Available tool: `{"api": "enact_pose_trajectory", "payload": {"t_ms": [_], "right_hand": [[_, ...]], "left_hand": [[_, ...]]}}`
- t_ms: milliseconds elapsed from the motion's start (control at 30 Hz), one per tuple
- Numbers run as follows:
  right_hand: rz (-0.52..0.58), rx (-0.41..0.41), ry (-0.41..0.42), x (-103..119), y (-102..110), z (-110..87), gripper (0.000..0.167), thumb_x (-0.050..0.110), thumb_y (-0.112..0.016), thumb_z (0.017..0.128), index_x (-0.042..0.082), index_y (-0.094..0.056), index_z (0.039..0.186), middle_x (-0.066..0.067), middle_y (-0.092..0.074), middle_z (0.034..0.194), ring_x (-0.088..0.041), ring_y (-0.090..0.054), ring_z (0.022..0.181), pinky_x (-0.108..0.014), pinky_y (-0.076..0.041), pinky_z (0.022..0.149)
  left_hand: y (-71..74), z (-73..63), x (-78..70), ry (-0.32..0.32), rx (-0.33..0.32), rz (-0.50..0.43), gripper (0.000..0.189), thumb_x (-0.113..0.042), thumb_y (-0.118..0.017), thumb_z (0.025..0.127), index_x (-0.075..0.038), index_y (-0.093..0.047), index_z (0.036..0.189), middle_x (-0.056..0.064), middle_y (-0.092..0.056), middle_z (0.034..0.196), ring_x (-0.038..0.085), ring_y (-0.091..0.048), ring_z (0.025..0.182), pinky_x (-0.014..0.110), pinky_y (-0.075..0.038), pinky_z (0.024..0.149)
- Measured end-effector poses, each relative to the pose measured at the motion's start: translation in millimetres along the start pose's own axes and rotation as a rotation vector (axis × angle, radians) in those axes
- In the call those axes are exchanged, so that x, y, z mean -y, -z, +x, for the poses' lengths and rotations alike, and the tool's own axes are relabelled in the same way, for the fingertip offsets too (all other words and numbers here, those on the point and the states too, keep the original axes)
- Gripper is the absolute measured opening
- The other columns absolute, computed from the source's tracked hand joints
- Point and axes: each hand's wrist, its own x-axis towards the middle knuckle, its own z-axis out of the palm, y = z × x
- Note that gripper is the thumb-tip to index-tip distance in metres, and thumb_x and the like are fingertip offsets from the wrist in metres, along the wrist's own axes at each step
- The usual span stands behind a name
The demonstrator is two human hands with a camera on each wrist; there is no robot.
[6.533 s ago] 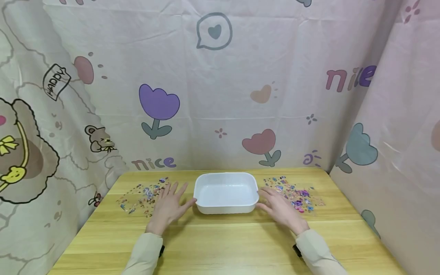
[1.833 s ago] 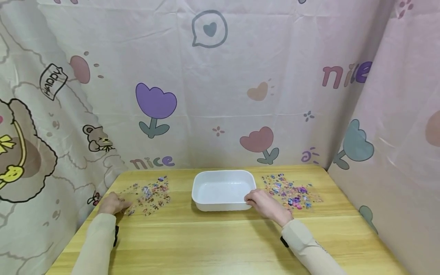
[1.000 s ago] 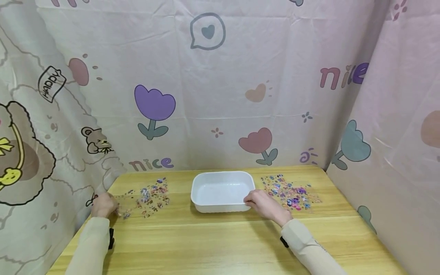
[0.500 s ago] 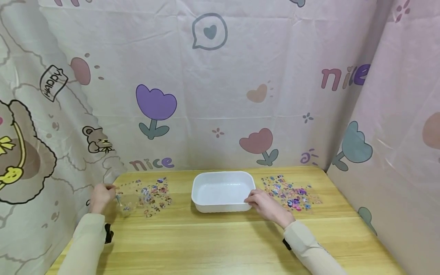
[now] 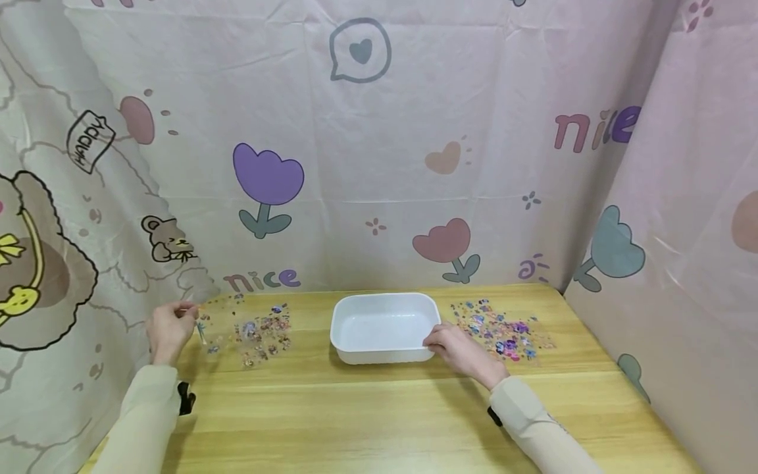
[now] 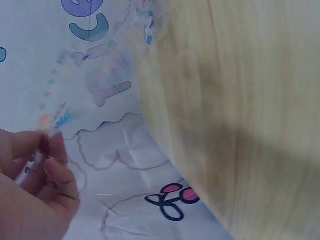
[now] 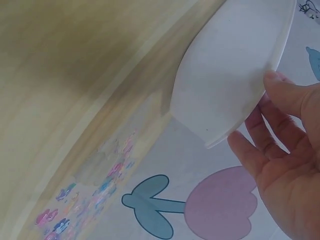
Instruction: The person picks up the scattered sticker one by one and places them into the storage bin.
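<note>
At the table's left side, my left hand [image 5: 168, 329] pinches the left edge of a clear sheet of small colourful stickers [image 5: 263, 329]. That edge is lifted, and the see-through sheet [image 6: 112, 62] slants away from the fingertips in the left wrist view. A white rectangular plastic tub [image 5: 385, 357] stands upright at the middle of the table. My right hand [image 5: 464, 359] grips the tub's front right corner. In the right wrist view, the thumb and fingers of my right hand [image 7: 290, 145] are at the rim of the tub [image 7: 225, 70].
A second clear sticker sheet [image 5: 509, 336], with purple, pink and blue flowers, lies flat right of the tub. Patterned curtains [image 5: 379, 164] rise behind and beside the wooden table [image 5: 355, 421]. Dark wrist straps [image 5: 186, 398] show by the sleeves.
My left hand has moved left, taken hold of the left sheet's edge and raised it off the table. My right hand, first beside the tub, has come to its front right corner and stayed there.
</note>
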Motion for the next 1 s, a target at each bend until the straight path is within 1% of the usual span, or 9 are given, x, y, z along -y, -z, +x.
{"api": "enact_pose_trajectory", "payload": {"t_ms": [100, 233, 367, 467, 600, 733, 800, 867, 1000], "right_hand": [[-0.005, 0.006, -0.001, 0, 1, 0.9, 0.014, 0.003, -0.068, 0.088, 0.005, -0.075, 0.100, -0.005, -0.072, 0.097, -0.019, -0.066, 0.092, -0.033, -0.056, 0.083], [-0.001, 0.012, -0.012, 1, 2, 1.4, 0.015, 0.001, -0.068, 0.088, 0.005, -0.075, 0.100, -0.005, -0.072, 0.097, -0.019, -0.066, 0.093, -0.034, -0.056, 0.084], [0.000, 0.011, -0.008, 1, 2, 1.6, 0.015, 0.000, -0.068, 0.087, 0.004, -0.075, 0.100, -0.006, -0.072, 0.096, -0.020, -0.066, 0.092, -0.034, -0.056, 0.084], [-0.014, 0.003, 0.014, 0, 2, 1.5, 0.014, 0.000, -0.068, 0.087, 0.004, -0.075, 0.099, -0.005, -0.072, 0.095, -0.019, -0.066, 0.091, -0.033, -0.056, 0.083], [-0.027, -0.003, 0.032, -1, 1, 0.9, 0.014, 0.000, -0.067, 0.088, 0.005, -0.075, 0.098, -0.003, -0.073, 0.093, -0.018, -0.065, 0.090, -0.032, -0.055, 0.083], [-0.032, -0.004, 0.040, -1, 0, 0.5, 0.014, 0.001, -0.067, 0.088, 0.006, -0.076, 0.099, -0.003, -0.073, 0.094, -0.018, -0.065, 0.090, -0.032, -0.055, 0.083], [-0.035, -0.005, 0.045, -1, 0, 0.3, 0.014, 0.000, -0.067, 0.088, 0.006, -0.076, 0.099, -0.003, -0.073, 0.094, -0.018, -0.065, 0.090, -0.032, -0.055, 0.083], [-0.037, -0.010, 0.048, -1, 0, 0.1, 0.015, 0.000, -0.068, 0.088, 0.006, -0.076, 0.099, -0.003, -0.073, 0.094, -0.018, -0.065, 0.090, -0.032, -0.055, 0.083], [-0.043, -0.019, 0.048, -1, -1, -0.3, 0.014, 0.001, -0.069, 0.087, 0.006, -0.076, 0.099, -0.003, -0.073, 0.093, -0.017, -0.065, 0.089, -0.031, -0.056, 0.082]], "left_hand": [[-3.6, -0.3, -0.1, -0.018, -0.067, -0.028, 0.030, -0.023, -0.055, 0.100, -0.003, -0.069, 0.117, 0.022, -0.070, 0.107, 0.024, -0.059, 0.081, 0.036, -0.041, 0.070], [-6.8, 0.6, -2.4, -0.032, -0.156, -0.064, 0.029, -0.026, -0.057, 0.100, -0.006, -0.071, 0.117, 0.021, -0.071, 0.109, 0.014, -0.055, 0.075, 0.038, -0.039, 0.076], [-7.6, 2.1, -5.8, -0.023, -0.196, -0.082, 0.029, -0.025, -0.057, 0.100, -0.007, -0.071, 0.116, 0.020, -0.072, 0.108, 0.002, -0.048, 0.069, 0.035, -0.038, 0.077], [-7.6, 1.8, -8.3, -0.011, -0.171, -0.084, 0.029, -0.026, -0.056, 0.100, -0.007, -0.071, 0.118, 0.019, -0.071, 0.108, -0.002, -0.047, 0.067, 0.029, -0.043, 0.070], [-9.4, -0.8, -14.1, -0.010, -0.129, -0.113, 0.030, -0.027, -0.056, 0.100, -0.007, -0.070, 0.118, 0.017, -0.070, 0.107, -0.004, -0.048, 0.064, 0.019, -0.042, 0.053], [-14.9, -3.4, -24.1, -0.010, -0.113, -0.158, 0.030, -0.026, -0.058, 0.099, -0.005, -0.070, 0.117, 0.014, -0.069, 0.102, -0.005, -0.048, 0.065, 0.016, -0.040, 0.053], [-18.3, -3.8, -30.2, -0.011, -0.107, -0.183, 0.029, -0.025, -0.060, 0.099, -0.005, -0.071, 0.116, 0.009, -0.068, 0.097, -0.005, -0.048, 0.065, 0.016, -0.041, 0.053], [-21.4, -3.6, -36.3, -0.030, -0.114, -0.205, 0.028, -0.025, -0.062, 0.097, -0.004, -0.072, 0.113, 0.005, -0.067, 0.091, -0.007, -0.047, 0.064, 0.014, -0.040, 0.054], [-27.0, -3.7, -49.5, -0.060, -0.125, -0.230, 0.026, -0.025, -0.066, 0.095, -0.004, -0.073, 0.109, 0.004, -0.068, 0.089, -0.010, -0.046, 0.064, 0.012, -0.039, 0.057]]}}
